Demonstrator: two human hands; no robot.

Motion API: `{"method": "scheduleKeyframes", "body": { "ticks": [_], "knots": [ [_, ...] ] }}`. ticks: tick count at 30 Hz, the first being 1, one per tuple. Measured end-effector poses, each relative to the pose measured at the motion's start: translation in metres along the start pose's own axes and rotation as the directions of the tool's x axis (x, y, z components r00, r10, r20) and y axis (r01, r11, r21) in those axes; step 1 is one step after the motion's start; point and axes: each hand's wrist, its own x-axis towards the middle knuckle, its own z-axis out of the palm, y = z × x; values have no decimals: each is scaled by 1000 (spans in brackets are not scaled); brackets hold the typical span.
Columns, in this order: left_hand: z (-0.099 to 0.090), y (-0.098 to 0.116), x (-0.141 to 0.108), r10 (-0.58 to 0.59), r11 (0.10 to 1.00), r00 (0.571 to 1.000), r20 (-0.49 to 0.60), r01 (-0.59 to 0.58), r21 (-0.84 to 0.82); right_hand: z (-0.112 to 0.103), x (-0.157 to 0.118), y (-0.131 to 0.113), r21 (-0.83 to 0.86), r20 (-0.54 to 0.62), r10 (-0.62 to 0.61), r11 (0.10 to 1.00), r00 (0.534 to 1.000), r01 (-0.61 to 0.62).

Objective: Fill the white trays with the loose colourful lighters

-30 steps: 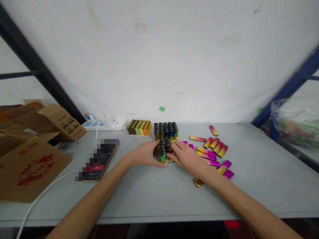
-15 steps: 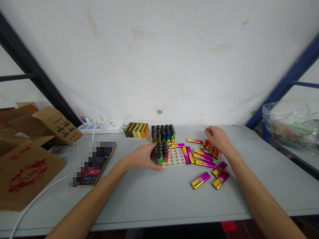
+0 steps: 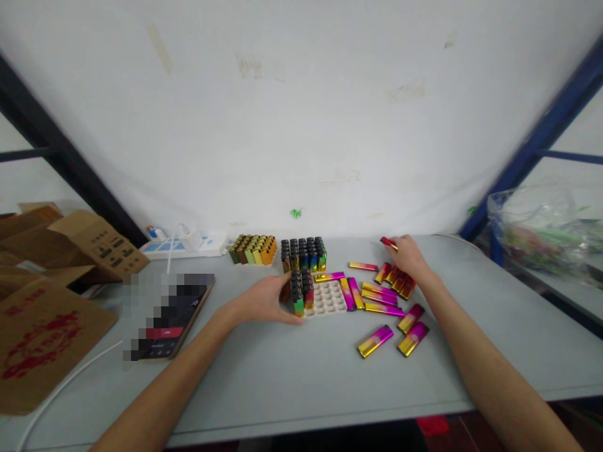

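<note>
My left hand (image 3: 269, 300) is wrapped round the left side of a pale tray with round holes (image 3: 330, 300), against the upright black-topped lighters (image 3: 298, 295) in its left columns. The tray's right part shows bare holes. My right hand (image 3: 406, 256) pinches a red lighter (image 3: 388, 243) behind a row of red and gold lighters (image 3: 396, 279). Several pink and gold lighters (image 3: 375, 341) lie loose to the right of the tray, and one (image 3: 330, 277) lies along its back edge.
Behind the tray stand a block of black-topped lighters (image 3: 304, 253) and a gold-topped block (image 3: 254, 250). A power strip (image 3: 207, 245), a phone (image 3: 188, 320) and cardboard boxes (image 3: 51, 333) are at left. A clear plastic bag (image 3: 537, 232) is at right.
A red lighter now shows raised in my right hand's fingers, away from the loose ones. My left hand stays at the tray. The whole view has shifted slightly.
</note>
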Motion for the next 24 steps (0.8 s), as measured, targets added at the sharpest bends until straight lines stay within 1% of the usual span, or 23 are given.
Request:
{"method": "scheduleKeyframes", "body": {
  "ticks": [1,2,3,4,5,6,7,8,9,10,11,12,13,15,17,19,21,24],
  "knots": [
    [0,0,0,-1,1000,1000,2,1,-6,-6,-4,-5,54,14,-17,998,1000,16],
    [0,0,0,-3,1000,1000,2,3,-6,-12,-9,-12,160,37,-35,987,999,29],
    [0,0,0,-7,1000,1000,-2,7,0,-18,-16,-21,290,65,-65,956,996,43],
    [1,0,0,-12,1000,1000,-6,12,11,-24,-25,-32,511,92,-112,858,989,50],
    [1,0,0,-17,1000,1000,-10,17,23,-29,-34,-44,721,118,-185,691,976,43],
    [1,0,0,-18,999,1000,-13,19,31,-33,-43,-57,844,137,-259,536,956,24],
    [1,0,0,-16,999,1000,-14,16,37,-36,-52,-70,907,150,-324,420,934,1],
    [1,0,0,-11,999,1000,-15,12,41,-38,-61,-83,939,171,-362,341,916,-41],
    [2,-1,0,-6,999,1000,-13,6,46,-39,-69,-96,955,193,-376,285,906,-85],
    [2,-1,0,0,999,1000,-10,1,49,-38,-76,-107,960,204,-368,256,907,-112],
    [2,-1,0,2,999,1000,-7,-1,48,-37,-81,-117,960,199,-340,256,919,-113],
    [2,-2,0,2,999,1000,-6,-1,46,-35,-86,-125,956,177,-305,279,936,-90],
    [2,-2,0,2,999,1000,-6,-2,38,-33,-89,-131,946,142,-269,321,953,-50],
    [3,-2,0,11,1000,1000,-12,-11,5,-29,-94,-140,899,60,-215,435,975,41],
    [3,-2,0,26,999,1000,-17,-26,-29,-25,-98,-144,834,-3,-200,540,980,112],
    [3,-1,0,37,998,999,-19,-38,-46,-22,-102,-147,772,-42,-201,615,979,160],
    [3,-1,0,40,998,999,-18,-40,-43,-20,-104,-148,732,-58,-209,657,976,184],
    [2,0,0,12,999,1000,-8,-13,-30,-18,-107,-151,707,-44,-226,681,973,190]
  ]
}}
